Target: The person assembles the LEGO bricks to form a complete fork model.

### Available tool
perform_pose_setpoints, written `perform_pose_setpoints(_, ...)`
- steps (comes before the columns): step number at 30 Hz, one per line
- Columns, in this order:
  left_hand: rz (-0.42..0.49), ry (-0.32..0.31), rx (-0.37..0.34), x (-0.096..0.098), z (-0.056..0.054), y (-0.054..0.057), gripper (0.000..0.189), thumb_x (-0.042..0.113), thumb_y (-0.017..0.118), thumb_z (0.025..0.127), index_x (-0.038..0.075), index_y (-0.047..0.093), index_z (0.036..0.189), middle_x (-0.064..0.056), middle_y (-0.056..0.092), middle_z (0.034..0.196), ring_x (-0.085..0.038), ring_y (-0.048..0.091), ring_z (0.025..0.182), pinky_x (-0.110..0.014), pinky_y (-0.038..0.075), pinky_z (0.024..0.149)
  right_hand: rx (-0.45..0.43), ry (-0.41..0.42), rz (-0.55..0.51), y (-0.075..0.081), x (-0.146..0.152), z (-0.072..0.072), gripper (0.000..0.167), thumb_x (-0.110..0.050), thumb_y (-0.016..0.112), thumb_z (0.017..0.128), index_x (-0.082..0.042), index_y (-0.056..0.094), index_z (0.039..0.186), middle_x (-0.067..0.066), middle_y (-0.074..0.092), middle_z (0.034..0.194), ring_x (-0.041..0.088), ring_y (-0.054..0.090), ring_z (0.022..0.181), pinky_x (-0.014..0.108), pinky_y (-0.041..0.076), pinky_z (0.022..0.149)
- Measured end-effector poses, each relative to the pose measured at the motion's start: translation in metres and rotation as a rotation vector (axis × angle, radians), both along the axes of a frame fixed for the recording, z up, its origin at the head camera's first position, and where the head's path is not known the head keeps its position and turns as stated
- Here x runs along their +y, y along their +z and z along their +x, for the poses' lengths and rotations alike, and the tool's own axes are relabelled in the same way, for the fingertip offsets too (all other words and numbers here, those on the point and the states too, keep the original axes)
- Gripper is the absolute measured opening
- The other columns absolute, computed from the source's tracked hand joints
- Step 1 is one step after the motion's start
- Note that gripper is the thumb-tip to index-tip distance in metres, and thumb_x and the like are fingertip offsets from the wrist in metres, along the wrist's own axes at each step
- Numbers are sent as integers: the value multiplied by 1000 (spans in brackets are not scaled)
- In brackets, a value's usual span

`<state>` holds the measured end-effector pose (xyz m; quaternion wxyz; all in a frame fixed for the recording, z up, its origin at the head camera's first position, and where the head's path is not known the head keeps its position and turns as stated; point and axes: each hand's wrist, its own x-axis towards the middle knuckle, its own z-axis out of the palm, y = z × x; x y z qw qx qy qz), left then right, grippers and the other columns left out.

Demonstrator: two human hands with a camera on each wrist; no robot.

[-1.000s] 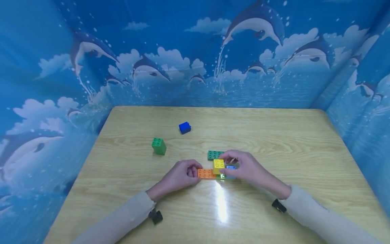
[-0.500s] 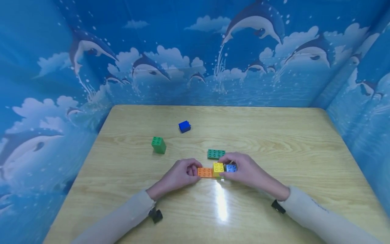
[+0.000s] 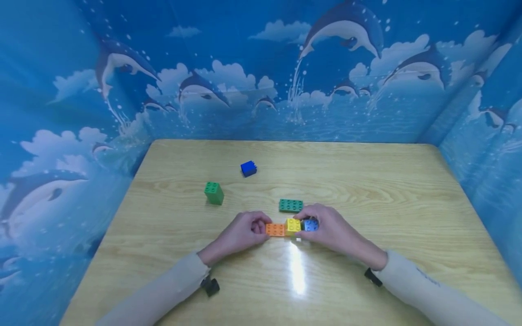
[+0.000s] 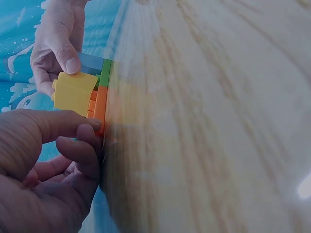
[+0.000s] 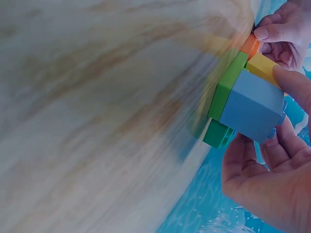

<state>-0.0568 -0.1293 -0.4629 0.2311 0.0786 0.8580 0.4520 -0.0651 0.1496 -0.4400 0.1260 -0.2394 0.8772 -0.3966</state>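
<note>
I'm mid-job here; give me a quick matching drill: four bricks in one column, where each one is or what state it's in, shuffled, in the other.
1. Yellow brick
2. Dark blue brick
3. Orange brick
4. Tall green brick

A. Standing upright, farthest left of the bricks
B. Held at one end by the left hand
C. Pinched by the right hand
D. Nearest the table's far edge

Pairs: 1-C, 2-D, 3-B, 4-A
</note>
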Motion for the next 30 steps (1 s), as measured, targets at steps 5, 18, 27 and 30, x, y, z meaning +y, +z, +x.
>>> perform_pose_setpoints(5,-4,4,-1,1,0,0,36,2,87,89,9,75,122,2,69,94,-16,67,84,-27,59,73,19,9,13,1,-1,0,34,-16,97,83,-18,82,114,-8,74,109,13,66,99,39,58,89)
perform_pose_setpoints(18,-16,-25,21,2,-2,1,34,2,86,90,9,75,121,3,69,95,-15,67,86,-27,60,76,57,22,46,7,-7,-4,35,-16,99,80,-12,84,111,-6,76,104,11,64,89,32,56,77)
perform_pose_setpoints(27,-9,-15,6,4,0,-1,34,2,86,90,10,74,121,2,69,95,-16,67,85,-28,60,75,-18,0,-2,3,-3,-2,37,-13,99,79,-14,83,112,-2,76,110,17,67,95,33,60,81)
perform_pose_setpoints(30,-7,-21,6,3,0,-1,34,4,86,91,10,73,122,2,68,95,-17,67,85,-29,60,75,-30,-22,-14,1,-2,-1,36,-15,99,80,-16,83,112,-1,76,114,19,68,103,40,60,90)
